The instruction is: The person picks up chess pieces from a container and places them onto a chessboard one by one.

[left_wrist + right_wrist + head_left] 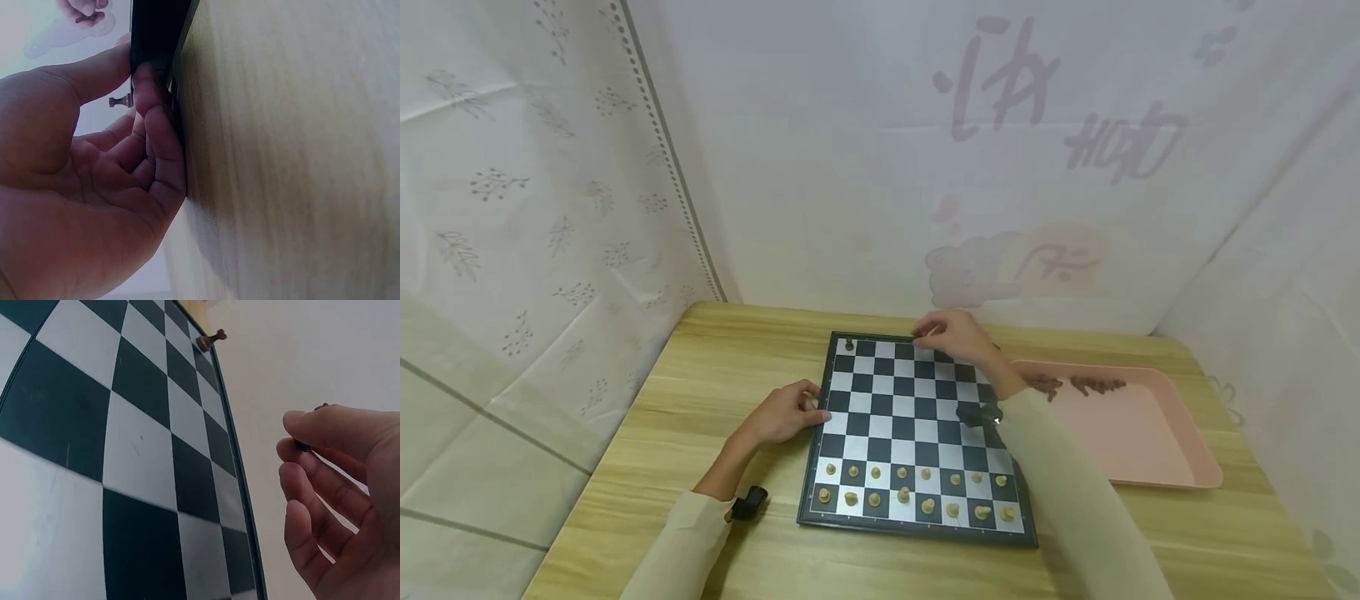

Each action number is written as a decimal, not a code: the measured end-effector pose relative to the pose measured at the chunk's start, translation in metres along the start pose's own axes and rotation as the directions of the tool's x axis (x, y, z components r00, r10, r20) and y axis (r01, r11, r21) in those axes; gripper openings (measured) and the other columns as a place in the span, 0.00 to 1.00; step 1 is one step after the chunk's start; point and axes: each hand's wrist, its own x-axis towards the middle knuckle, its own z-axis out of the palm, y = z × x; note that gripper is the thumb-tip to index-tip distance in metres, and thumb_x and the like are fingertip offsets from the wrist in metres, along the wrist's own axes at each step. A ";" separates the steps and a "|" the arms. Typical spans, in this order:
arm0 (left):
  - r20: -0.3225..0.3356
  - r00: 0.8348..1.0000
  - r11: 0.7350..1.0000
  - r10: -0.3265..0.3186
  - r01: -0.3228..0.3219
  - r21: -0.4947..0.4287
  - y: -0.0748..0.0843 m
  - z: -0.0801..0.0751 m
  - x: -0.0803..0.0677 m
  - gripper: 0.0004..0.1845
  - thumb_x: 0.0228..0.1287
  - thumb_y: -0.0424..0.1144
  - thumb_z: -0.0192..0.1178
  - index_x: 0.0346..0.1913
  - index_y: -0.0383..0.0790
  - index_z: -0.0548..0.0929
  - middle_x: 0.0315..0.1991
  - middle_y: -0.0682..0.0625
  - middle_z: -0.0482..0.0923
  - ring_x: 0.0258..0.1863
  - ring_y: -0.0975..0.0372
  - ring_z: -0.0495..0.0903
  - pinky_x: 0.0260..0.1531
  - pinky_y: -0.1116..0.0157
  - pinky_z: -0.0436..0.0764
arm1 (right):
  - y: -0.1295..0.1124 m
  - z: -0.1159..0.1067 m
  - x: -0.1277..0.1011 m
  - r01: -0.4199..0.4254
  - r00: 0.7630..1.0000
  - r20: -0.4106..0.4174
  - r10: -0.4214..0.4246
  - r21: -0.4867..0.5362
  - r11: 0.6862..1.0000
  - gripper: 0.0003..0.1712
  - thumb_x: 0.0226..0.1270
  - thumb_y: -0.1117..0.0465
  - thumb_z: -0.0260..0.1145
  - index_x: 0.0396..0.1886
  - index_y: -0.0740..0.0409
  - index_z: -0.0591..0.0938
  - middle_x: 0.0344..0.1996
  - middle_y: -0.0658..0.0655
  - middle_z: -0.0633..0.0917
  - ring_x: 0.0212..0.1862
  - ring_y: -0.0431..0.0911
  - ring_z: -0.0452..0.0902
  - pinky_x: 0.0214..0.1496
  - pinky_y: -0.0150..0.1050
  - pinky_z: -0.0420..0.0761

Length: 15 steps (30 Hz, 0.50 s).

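A light wooden counter (700, 400) with a striped grain carries everything. On its right side lies a shallow pink tray (1157, 442), rectangular with rounded corners, and a small cluster of dark chess pieces (1078, 385) sits at the tray's far end, too small to tell apart. Sixteen pale chess pieces (917, 492) stand in two rows along the near side. White patterned sheeting (535, 208) with faint leaf sprigs hangs on the left, and a pale backdrop (1037, 167) behind the counter shows faded purple lettering and a soft pink cloud drawing.
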 end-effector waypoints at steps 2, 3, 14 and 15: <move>-0.003 1.000 1.000 -0.011 0.011 -0.001 0.000 0.000 0.000 0.22 0.74 0.36 0.74 0.62 0.28 0.81 0.31 0.50 0.84 0.31 0.58 0.78 0.37 0.62 0.75 | -0.001 0.004 0.002 0.000 1.000 0.006 0.000 0.004 1.000 0.16 0.72 0.57 0.79 0.55 0.57 0.92 0.48 0.55 0.92 0.51 0.54 0.88 0.56 0.55 0.83; -0.004 1.000 1.000 -0.011 0.011 0.000 0.001 0.000 -0.001 0.22 0.74 0.36 0.74 0.62 0.28 0.81 0.31 0.50 0.84 0.31 0.58 0.78 0.37 0.62 0.75 | -0.002 0.006 0.003 -0.002 1.000 0.009 0.002 0.009 1.000 0.16 0.72 0.57 0.79 0.55 0.57 0.92 0.48 0.55 0.92 0.51 0.54 0.88 0.55 0.55 0.84; -0.002 1.000 1.000 -0.002 0.002 -0.003 0.002 -0.001 -0.004 0.22 0.73 0.37 0.75 0.61 0.29 0.82 0.32 0.49 0.84 0.31 0.58 0.78 0.36 0.61 0.75 | -0.011 0.027 0.017 -0.014 1.000 0.009 0.014 0.028 1.000 0.16 0.69 0.56 0.82 0.53 0.56 0.93 0.46 0.53 0.92 0.50 0.54 0.86 0.49 0.49 0.85; -0.001 1.000 1.000 -0.001 0.001 -0.002 0.002 -0.001 -0.004 0.21 0.73 0.38 0.75 0.61 0.29 0.82 0.32 0.49 0.84 0.31 0.58 0.78 0.36 0.61 0.75 | -0.012 0.029 0.019 -0.014 1.000 0.010 0.014 0.029 0.999 0.16 0.69 0.56 0.82 0.53 0.56 0.93 0.46 0.52 0.92 0.50 0.53 0.86 0.49 0.49 0.85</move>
